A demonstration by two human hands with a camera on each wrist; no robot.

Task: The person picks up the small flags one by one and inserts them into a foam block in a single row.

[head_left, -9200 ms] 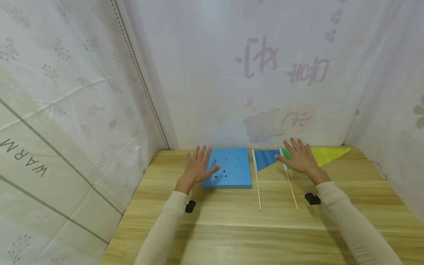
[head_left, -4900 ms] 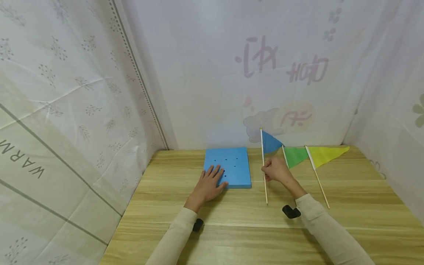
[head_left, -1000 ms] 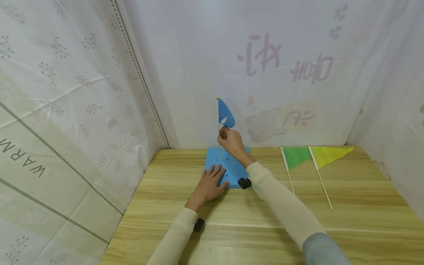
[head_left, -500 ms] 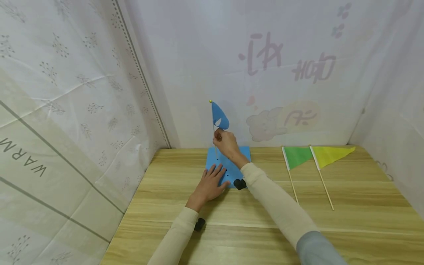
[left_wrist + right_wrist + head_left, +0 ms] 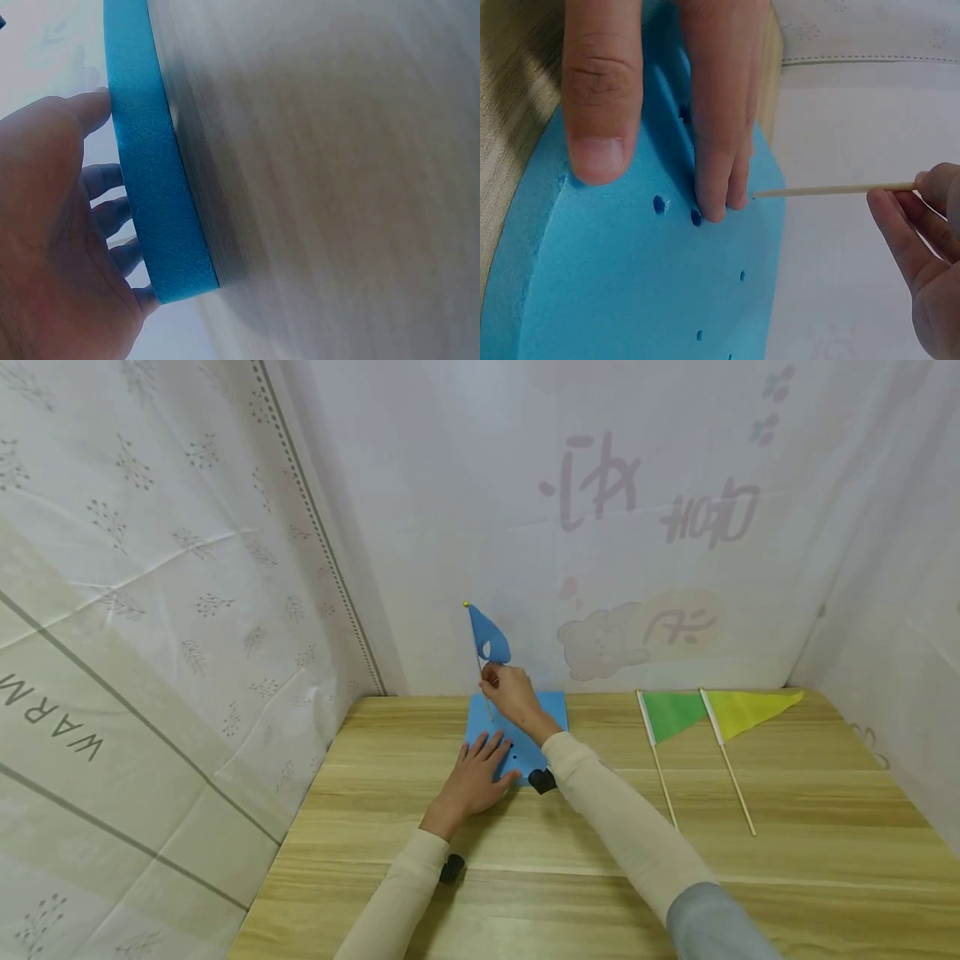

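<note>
My right hand pinches the thin wooden stick of a small blue triangular flag between thumb and fingertips. The flag leans slightly left, its cloth folded over just above the fingers. In the right wrist view the stick's lower tip is right at a small hole near the far edge of a thick blue foam board. My left hand lies with spread, straight fingers on the board's near left part. Seen from the left wrist, the thumb and fingers reach over the board's side edge.
Right of the board, a green flag and a yellow flag lie flat on the wooden table, sticks toward me. Several more holes dot the board. A printed curtain hangs behind the table, with others at the sides.
Both hands were spread open at first. The left settled on the board; the right picked up the blue flag, carried it left over the board, and has just lowered it, tilting its top left.
</note>
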